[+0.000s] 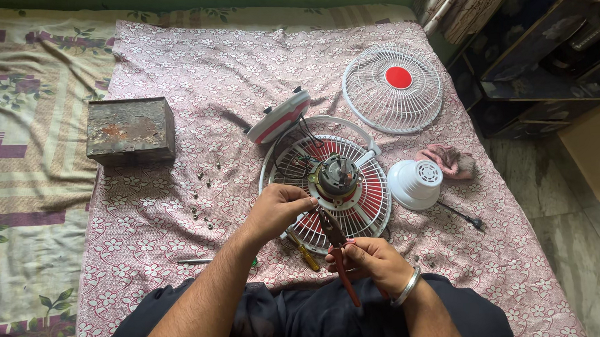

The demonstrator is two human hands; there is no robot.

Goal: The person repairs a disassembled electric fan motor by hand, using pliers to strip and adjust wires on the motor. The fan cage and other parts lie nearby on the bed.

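Head view: left hand (275, 210) fingers pinched together at the edge of the fan motor (336, 177), which sits on the rear grille (369, 206). Right hand (371, 260) fingers clamped on red-handled pliers (335, 244), jaws just below the left fingertips.

Head camera, steep downward view, close above bedspread (175, 93).

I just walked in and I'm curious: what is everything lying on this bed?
Flowered pink bedsheet: one, under everything.
Rusty metal box: one, brown, left.
White wire fan guard with red centre: one, upper right.
Fan motor on rear grille: one, centre.
White plastic motor cover: one, right of grille.
Pink rag: one, beside cover.
Small screws: several, dark, left of grille.
Red-handled pliers: one, right hand.
Left hand: at motor.
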